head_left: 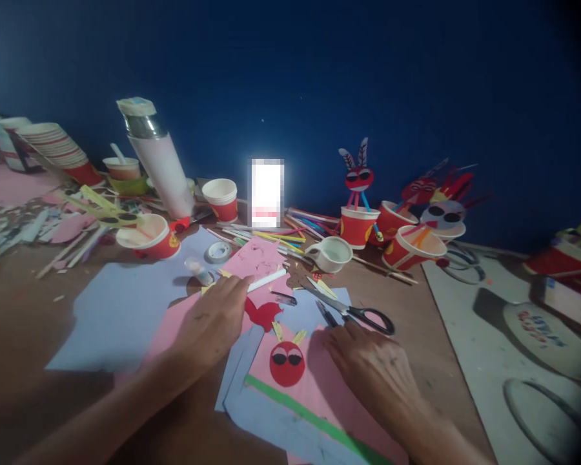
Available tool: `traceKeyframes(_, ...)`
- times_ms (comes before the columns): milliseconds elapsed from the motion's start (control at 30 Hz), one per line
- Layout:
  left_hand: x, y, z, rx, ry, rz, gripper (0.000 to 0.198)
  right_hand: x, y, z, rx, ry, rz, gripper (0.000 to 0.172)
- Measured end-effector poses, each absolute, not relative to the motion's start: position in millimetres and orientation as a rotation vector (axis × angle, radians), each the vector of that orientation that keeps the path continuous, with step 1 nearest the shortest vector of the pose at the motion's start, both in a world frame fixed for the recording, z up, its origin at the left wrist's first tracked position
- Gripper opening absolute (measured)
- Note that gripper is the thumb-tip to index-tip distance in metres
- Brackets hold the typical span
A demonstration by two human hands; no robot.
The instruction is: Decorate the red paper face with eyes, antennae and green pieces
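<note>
My left hand (pixel 223 316) is closed, its fingertips at the near end of a slim white tube-like stick (pixel 270 279) that lies over pink paper scraps. My right hand (pixel 368 358) has curled fingers around the near end of a black pen (pixel 326 314), beside black-handled scissors (pixel 351 310). Between the hands a red paper face (pixel 287 363) with dark eyes and yellow horns rests on pink paper (pixel 339 400). Red paper scraps (pixel 264 314) and a small black marker-like piece (pixel 284 298) lie just beyond it. My right fingertips are partly hidden.
Across the back stand a white flask (pixel 157 165), stacked paper cups (pixel 61 145), a mug (pixel 330 254) and a red cup with a paper-headed figure (pixel 359 226). A bright screen (pixel 266 192) stands at the wall. Blue paper (pixel 116 310) lies left; a grey board (pixel 469 336) lies right.
</note>
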State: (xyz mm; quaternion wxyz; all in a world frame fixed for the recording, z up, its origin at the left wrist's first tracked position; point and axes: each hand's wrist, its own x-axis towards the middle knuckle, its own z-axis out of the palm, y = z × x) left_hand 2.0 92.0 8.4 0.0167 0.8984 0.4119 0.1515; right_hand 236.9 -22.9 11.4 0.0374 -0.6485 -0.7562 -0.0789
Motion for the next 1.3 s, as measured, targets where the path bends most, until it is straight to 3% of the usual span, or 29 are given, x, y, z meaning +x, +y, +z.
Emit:
traceKeyframes(233,0.7,88.4,12.5,2.832,1.214,0.481,0.027,241.7,-14.9,20.0,-2.202,-2.204,-0.172,0.009)
traceKeyframes(467,18.2,10.0,31.9,2.842,0.795,0.516,0.021,245.3,-18.1,25.7,-2.227,-2.169,-0.109,0.012)
traceKeyframes(567,25.6,-14.9,28.0,2.869,0.831,0.497,0.029,249.3,-19.4,37.2,-2.102,-1.948,0.183,0.009)
traceKeyframes(700,27.5,-17.8,17.8,2.879,0.878,0.51,0.041,250.3,-21.8,47.4,-1.732,-1.67,0.752,0.029)
traceKeyframes(833,28.0,-12.2,8.2,2.916,0.835,0.477,0.045,250.1,-24.2,41.9,-1.375,-1.252,1.223,0.021)
traceKeyframes(933,28.0,-11.3,2.1,2.947,0.78,0.479,0.042,244.8,-22.0,33.3,-1.128,-1.016,1.387,0.023)
traceKeyframes(1000,27.3,-11.0,-0.6,2.948,0.752,0.486,0.037,238.3,-20.4,26.1,-1.07,-0.919,1.416,0.035)
traceKeyframes(1100,25.9,-10.0,-1.1,2.968,0.734,0.461,0.03,229.5,-22.2,13.4,-1.095,-0.849,1.398,0.025)
traceKeyframes(1300,26.1,-14.2,3.8,2.996,0.728,0.37,0.035,231.0,-32.2,-3.4,-1.193,-0.989,1.274,0.023)
